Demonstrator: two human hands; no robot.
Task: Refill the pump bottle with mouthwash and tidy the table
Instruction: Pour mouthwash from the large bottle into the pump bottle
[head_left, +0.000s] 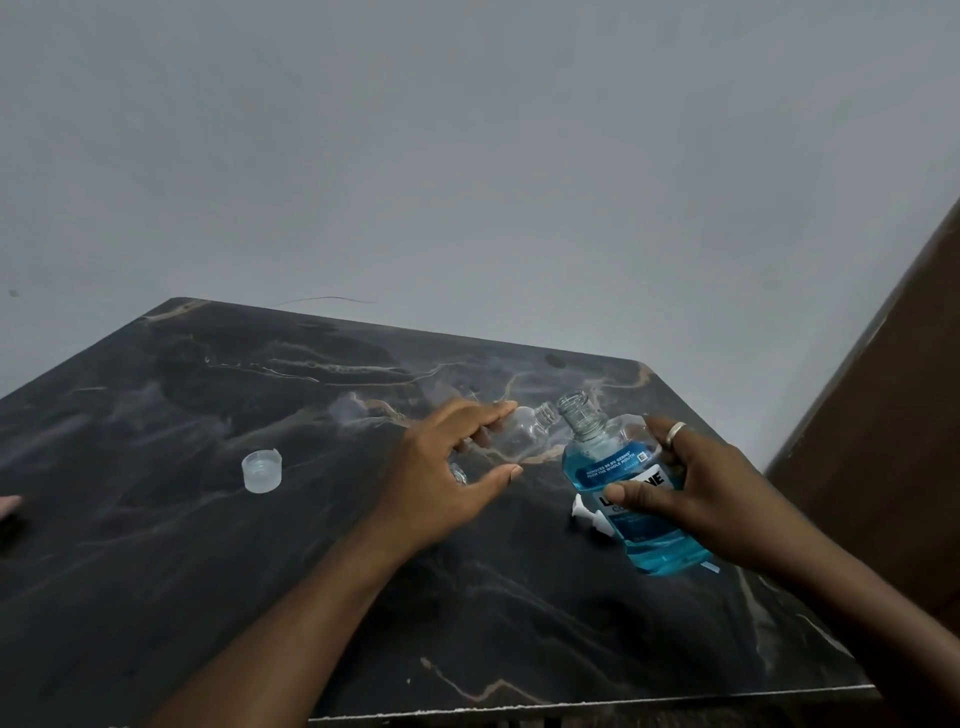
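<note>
dark marble-patterned table top (208, 519), veined in pale brown, fills the lower part of the view, with a plain grey wall (467, 156) behind it and a brown wooden panel (883, 415) at the far right.

a small clear plastic bottle (522, 436), uncapped and with no liquid seen in it, is held by the left hand (441, 478) over the far right part of the table. it is tilted so that its threaded neck points right. the fingers (488, 413) are curled over its far side, while the thumb (493, 477) is stretched out on the near side, spread apart from them; whether the thumb touches the bottle cannot be told.

just to the right, a transparent mouthwash bottle with blue liquid and a blue label (597, 457) is gripped by the right hand (691, 483). its thumb (634, 493) is pressed across the label, and the other fingers are wrapped round the far side, one of them bearing a silver ring (676, 431). this bottle is uncapped too and leans with its open neck toward the far left, so that the two necks are almost touching. whether its base rests on the table cannot be told.

a white pump head (584, 512) is seen lying on the table, just beside the lower left of the mouthwash bottle. a translucent white round cap (262, 471) is set on the table well apart to the left.
</note>
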